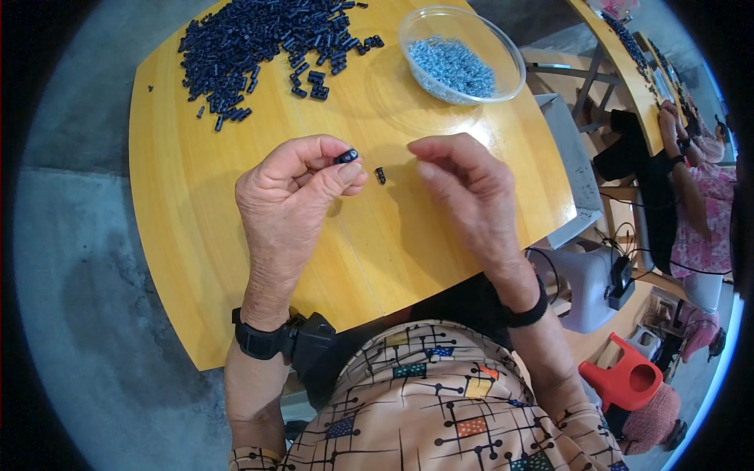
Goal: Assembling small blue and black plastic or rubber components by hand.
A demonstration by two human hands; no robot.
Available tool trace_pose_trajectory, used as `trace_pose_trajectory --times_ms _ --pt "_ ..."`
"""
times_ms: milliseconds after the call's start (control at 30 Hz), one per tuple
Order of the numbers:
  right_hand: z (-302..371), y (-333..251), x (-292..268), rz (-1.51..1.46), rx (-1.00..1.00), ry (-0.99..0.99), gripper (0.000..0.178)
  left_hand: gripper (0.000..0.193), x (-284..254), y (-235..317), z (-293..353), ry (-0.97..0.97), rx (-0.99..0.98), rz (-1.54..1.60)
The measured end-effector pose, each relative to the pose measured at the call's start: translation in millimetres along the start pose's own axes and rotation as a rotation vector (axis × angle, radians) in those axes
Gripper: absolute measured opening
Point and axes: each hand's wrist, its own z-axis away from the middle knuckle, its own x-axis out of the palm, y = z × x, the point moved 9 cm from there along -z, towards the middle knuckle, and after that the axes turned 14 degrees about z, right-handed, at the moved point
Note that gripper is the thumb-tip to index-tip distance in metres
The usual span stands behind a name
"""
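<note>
Between the thumb and fingers of my left hand (290, 192) is a small black plastic part (346, 157), its rounded end showing a pale spot. Another small black piece (381, 175) lies on the yellow table between my two hands. Right of it, my right hand (470, 184) hovers over the tabletop with its fingers loosely curled; the thumb and index tips stand slightly apart, and nothing shows between them. Toward the far left spreads a big heap of black plastic parts (267, 39). A clear round bowl (514, 74) at the far right holds many small, shiny silvery-blue pieces (452, 67).
The wooden table (196, 259) has its near edge in front of my body. A grey tray (569, 157) and a whitish plastic container (585, 286) with cables stand to the right. Beyond are a red stool (624, 373) and another person (695, 188) at a second table.
</note>
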Motion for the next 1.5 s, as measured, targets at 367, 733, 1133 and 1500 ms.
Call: trace_pose_trajectory --times_ms 367,733,1133,1500 --pt "-2 -39 37 0.792 -0.469 0.02 0.011 0.015 6 -9 0 -0.048 -0.057 0.031" --pt "8 -6 7 -0.336 0.179 -0.033 0.014 0.015 15 -12 8 -0.079 -0.115 -0.085" --pt "16 0 29 -0.543 0.142 -0.076 0.02 0.015 16 -13 10 -0.074 -0.118 -0.086" --pt "16 4 32 -0.531 0.154 -0.077 0.02 0.016 18 -7 9 -0.093 -0.049 -0.123"
